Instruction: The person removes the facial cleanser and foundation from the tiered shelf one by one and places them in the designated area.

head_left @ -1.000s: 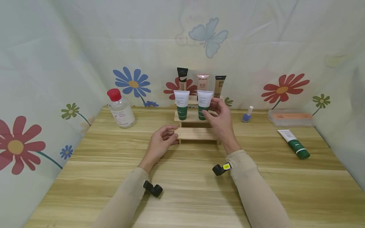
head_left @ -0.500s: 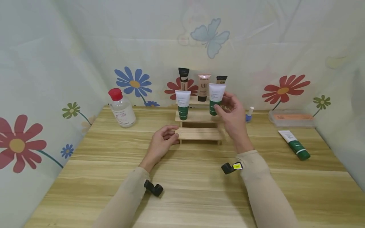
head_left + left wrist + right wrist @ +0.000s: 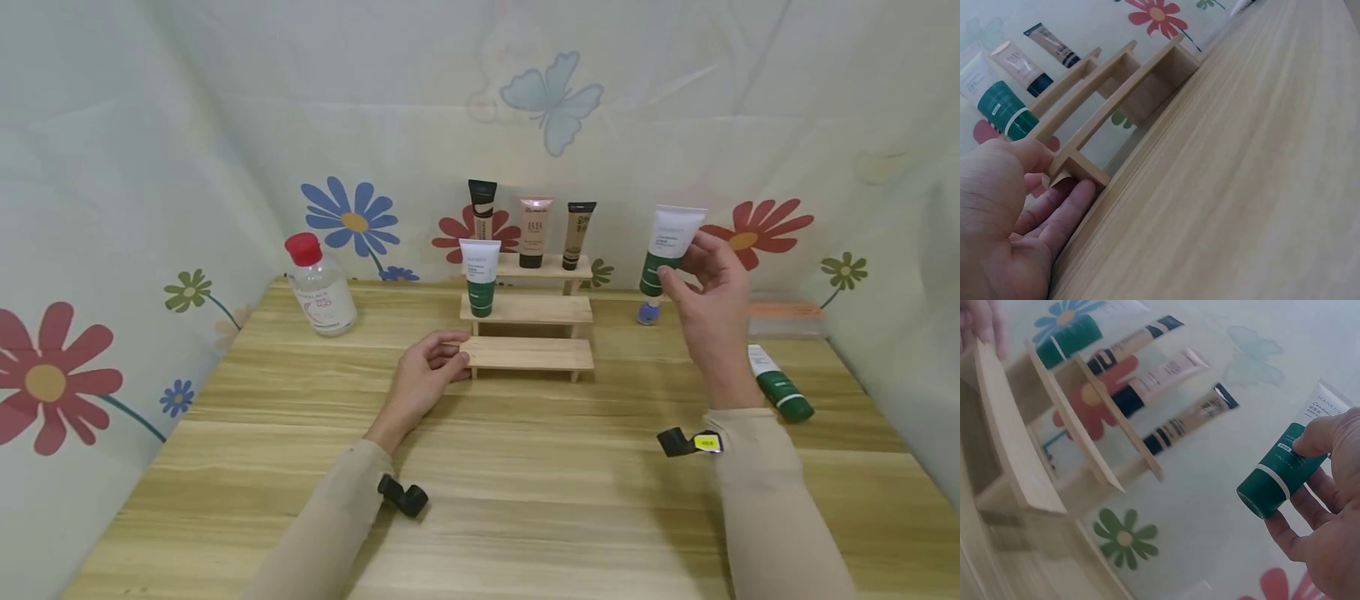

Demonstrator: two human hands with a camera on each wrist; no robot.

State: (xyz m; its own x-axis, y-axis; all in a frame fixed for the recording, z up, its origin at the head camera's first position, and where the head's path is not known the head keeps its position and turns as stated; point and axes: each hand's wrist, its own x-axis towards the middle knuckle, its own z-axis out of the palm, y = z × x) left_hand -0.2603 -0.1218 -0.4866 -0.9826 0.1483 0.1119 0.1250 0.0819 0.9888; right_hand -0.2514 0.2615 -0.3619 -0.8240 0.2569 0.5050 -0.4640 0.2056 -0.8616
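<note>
Worktop (image 3: pixel 525 467): carries a three-step wooden rack (image 3: pixel 527 310) at centre rear. Left hand (image 3: pixel 424 379): fingers curled round the left end of the rack's lowest step, gripping it. Right hand (image 3: pixel 708 312): raised right of the rack, above the worktop, thumb and fingers pinching a white-and-green tube (image 3: pixel 667 247), held cap-down and clear of the rack

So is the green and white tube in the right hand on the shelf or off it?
Off it: the right hand holds the tube in the air, right of the wooden shelf.
</note>
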